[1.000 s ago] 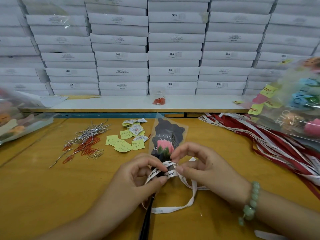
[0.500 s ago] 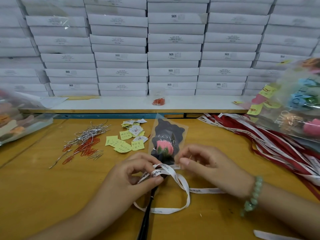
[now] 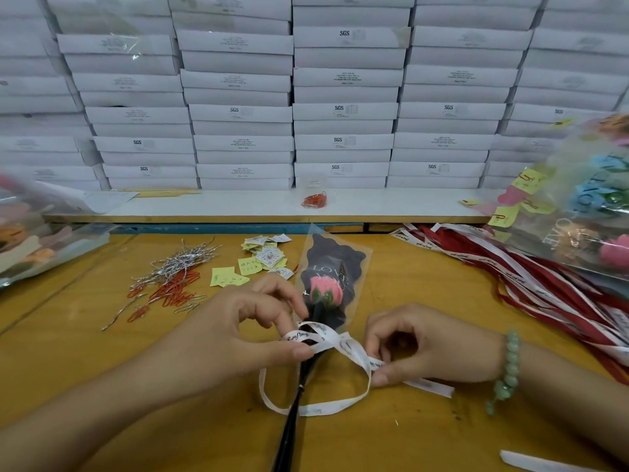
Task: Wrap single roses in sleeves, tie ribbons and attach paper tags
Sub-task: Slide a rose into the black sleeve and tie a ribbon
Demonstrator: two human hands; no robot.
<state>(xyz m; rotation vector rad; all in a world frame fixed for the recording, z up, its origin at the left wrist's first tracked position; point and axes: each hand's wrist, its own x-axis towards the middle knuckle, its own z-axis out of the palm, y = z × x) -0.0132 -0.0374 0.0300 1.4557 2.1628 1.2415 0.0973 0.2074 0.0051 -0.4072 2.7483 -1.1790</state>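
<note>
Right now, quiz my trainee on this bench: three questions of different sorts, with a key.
1. True or false: the sleeve round the rose is printed LOVE.
2. What does the right hand pinch? A) scissors B) white ribbon C) pen
3. Fill in: the rose bud is coloured ____.

Key: 1 true; 2 B; 3 pink.

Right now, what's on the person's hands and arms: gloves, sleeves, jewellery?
No gloves on the left hand or the right hand, and no rings show. Both forearms are bare as far as the frame reaches, with no sleeve in view. The right wrist wears a bracelet of round pale green beads with a short beaded dangle. Nothing shows on the left wrist.
</note>
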